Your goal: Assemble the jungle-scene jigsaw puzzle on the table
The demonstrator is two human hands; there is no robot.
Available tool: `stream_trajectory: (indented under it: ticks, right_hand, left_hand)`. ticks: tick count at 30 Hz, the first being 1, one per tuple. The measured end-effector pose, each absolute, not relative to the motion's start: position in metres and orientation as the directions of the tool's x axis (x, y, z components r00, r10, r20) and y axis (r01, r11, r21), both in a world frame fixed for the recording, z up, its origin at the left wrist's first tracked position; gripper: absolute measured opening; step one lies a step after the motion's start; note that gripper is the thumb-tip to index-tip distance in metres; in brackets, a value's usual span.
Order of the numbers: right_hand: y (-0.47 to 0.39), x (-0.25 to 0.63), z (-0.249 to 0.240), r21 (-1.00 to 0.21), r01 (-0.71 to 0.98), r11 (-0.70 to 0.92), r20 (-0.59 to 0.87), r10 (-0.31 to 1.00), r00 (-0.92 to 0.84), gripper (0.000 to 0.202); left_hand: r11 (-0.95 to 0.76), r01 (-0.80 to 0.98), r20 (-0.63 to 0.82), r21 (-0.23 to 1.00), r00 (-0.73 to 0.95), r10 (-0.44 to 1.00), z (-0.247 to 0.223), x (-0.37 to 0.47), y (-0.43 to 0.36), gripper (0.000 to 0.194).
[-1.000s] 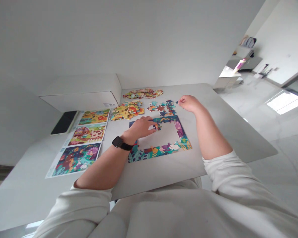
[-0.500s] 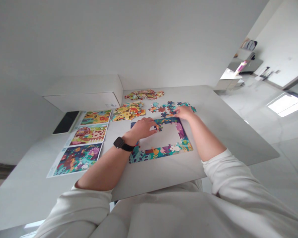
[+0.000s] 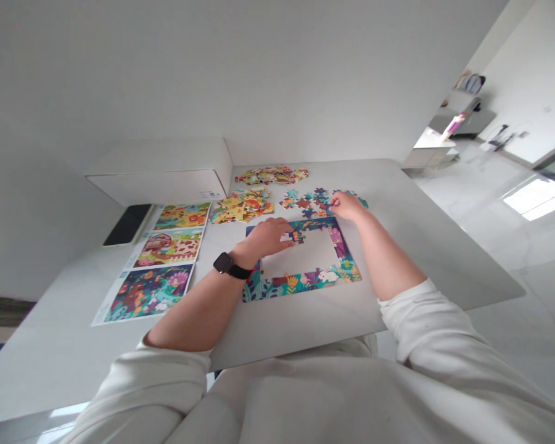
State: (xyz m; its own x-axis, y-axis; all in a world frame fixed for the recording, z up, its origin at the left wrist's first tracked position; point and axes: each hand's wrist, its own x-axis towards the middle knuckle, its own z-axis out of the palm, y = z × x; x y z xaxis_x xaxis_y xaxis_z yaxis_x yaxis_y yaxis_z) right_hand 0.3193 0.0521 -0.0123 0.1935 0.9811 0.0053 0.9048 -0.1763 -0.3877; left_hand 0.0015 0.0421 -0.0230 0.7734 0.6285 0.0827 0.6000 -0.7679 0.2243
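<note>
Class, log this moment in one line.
left hand: over unfinished puzzle; right hand: at loose blue pieces; printed pictures: left of puzzle

Navy, teal and purple color a puzzle border on a pale gray table, a white rabbit printed along its near side. Beyond it are blue, teal and brown pieces, a yellow-and-orange pile to their left and a red, yellow and cream heap farthest. A white-margined sheet at left is printed in yellow, red and dark blue.
</note>
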Motion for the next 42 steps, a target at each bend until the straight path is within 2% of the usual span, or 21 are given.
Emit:
stream_trajectory:
  ticks: [4,7,12,15,20,27,42]
  right_hand:
    - [0.054,0.322,-0.005,-0.469,0.874,-0.126,0.074,0.981,0.181,0.015]
    - [0.054,0.318,0.002,-0.548,0.834,-0.066,0.105,0.984,0.147,0.016]
    - [0.046,0.297,0.018,-0.683,0.728,0.061,0.083,0.997,-0.005,0.012]
    - [0.038,0.277,0.024,-0.753,0.651,0.091,0.053,0.996,-0.078,0.010]
    - [0.032,0.245,0.015,-0.826,0.559,0.080,-0.015,0.986,-0.165,0.013]
    - [0.030,0.231,0.006,-0.842,0.532,0.082,-0.056,0.969,-0.239,0.015]
    - [0.026,0.226,0.012,-0.863,0.496,0.100,-0.067,0.949,-0.308,0.015]
  left_hand:
    - [-0.703,0.653,0.097,0.283,0.710,0.698,-0.018,-0.003,0.050,0.048]
    - [-0.620,0.690,0.129,0.373,0.624,0.771,-0.009,-0.010,0.060,0.052]
    - [-0.512,0.623,0.179,0.591,0.518,0.836,0.008,-0.025,0.074,0.048]
    - [-0.469,0.567,0.210,0.677,0.462,0.861,0.017,-0.032,0.075,0.049]
    - [-0.446,0.549,0.226,0.707,0.422,0.878,0.023,-0.032,0.071,0.041]
    - [-0.440,0.461,0.179,0.771,0.505,0.844,0.011,-0.022,0.068,0.029]
    - [-0.428,0.531,0.063,0.731,0.572,0.818,0.015,-0.011,0.054,0.021]
